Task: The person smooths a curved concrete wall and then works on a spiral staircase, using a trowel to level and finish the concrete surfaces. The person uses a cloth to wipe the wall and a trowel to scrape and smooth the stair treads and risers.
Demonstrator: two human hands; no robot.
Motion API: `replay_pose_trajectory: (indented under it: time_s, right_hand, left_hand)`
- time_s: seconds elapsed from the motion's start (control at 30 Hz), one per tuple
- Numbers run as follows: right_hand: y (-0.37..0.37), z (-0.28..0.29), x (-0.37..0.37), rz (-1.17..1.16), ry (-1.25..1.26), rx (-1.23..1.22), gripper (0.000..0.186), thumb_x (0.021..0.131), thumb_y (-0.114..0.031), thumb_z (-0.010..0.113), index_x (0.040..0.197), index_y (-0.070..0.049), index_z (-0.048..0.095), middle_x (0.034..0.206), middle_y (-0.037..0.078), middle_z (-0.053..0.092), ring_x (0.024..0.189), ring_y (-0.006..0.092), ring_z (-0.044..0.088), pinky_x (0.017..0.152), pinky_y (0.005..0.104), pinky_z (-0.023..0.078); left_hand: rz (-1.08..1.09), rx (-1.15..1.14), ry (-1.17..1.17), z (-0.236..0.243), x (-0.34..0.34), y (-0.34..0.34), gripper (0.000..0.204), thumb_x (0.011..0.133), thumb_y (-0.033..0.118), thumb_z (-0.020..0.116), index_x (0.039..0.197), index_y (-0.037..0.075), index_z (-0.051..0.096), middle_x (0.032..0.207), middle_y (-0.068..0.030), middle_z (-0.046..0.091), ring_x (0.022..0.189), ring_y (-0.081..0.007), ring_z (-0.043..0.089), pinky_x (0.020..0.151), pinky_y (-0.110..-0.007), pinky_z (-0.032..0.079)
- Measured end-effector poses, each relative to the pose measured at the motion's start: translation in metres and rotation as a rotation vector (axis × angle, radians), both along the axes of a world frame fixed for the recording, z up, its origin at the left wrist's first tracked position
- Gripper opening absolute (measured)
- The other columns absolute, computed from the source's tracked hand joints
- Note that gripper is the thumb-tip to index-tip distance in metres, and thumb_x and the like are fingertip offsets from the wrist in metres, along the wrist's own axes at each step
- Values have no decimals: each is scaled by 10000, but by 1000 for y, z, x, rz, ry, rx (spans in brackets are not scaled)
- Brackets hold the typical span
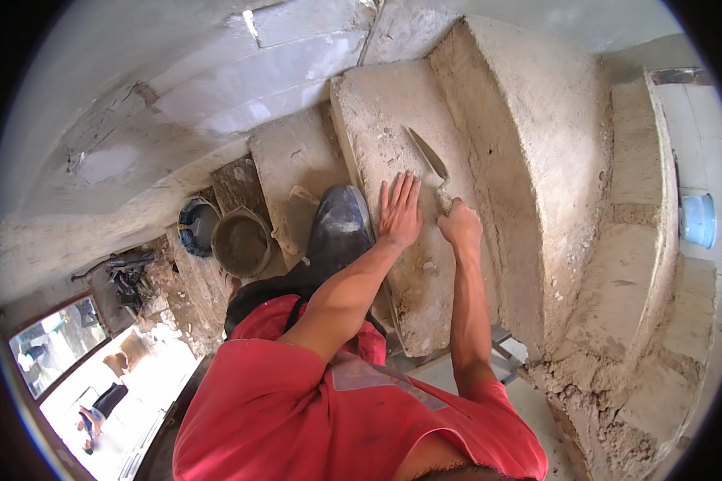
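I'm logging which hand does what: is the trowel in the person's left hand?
No, the right hand holds the trowel, while the left hand lies palm down on the step.

At 1 o'clock in the view, a narrow, grey-bladed trowel [431,156] is extending over a rough, pitted tan step [389,98], its blade tapering and pointing toward 11 o'clock.

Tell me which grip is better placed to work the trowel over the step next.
Likely the right: the right grip already holds the trowel by its handle, blade over the step. The left grip lies palm down, without a tool.
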State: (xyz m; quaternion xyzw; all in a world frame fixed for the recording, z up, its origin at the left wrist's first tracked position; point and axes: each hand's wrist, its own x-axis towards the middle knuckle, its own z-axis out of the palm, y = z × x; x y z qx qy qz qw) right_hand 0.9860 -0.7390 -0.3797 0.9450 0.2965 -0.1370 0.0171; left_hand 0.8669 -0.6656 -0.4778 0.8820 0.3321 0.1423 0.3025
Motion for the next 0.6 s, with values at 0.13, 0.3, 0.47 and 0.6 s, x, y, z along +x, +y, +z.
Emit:
replay_pose_trajectory:
  time_s: [0.13,0.3,0.47,0.6]
  right_hand:
    - [2,-3,-16,-34,-63,43,401,825,-203,676,1141,43,675,1059,325,741,998,483,738,889,553,591]
    - [6,-22,-64,59,-16,41,407,836,-195,680,1155,56,665,1063,318,746,999,485,740,890,560,587]
    - [20,-3,-64,8,30,95,471,827,-186,691,1212,79,637,1090,316,747,1017,484,740,903,556,587]
    - [39,-7,-70,14,-17,92,493,819,-196,698,1228,73,638,1106,318,745,1040,473,740,918,541,586]
  left_hand:
    - [45,-56,-133,-5,-23,9,689,1034,214,562,1643,9,311,1750,-164,233,1631,-342,178,1334,-541,124]
    - [218,-194,-286,-8,-40,24,737,1054,198,546,1654,-59,204,1739,-288,141,1617,-451,143,1324,-549,171]
    - [256,-422,-331,-28,-34,35,770,1093,266,522,1667,-66,130,1753,-295,62,1632,-437,90,1331,-503,160]
    - [222,-500,-427,-61,-31,49,771,1106,317,512,1659,-80,150,1747,-305,106,1623,-444,135,1326,-471,184]
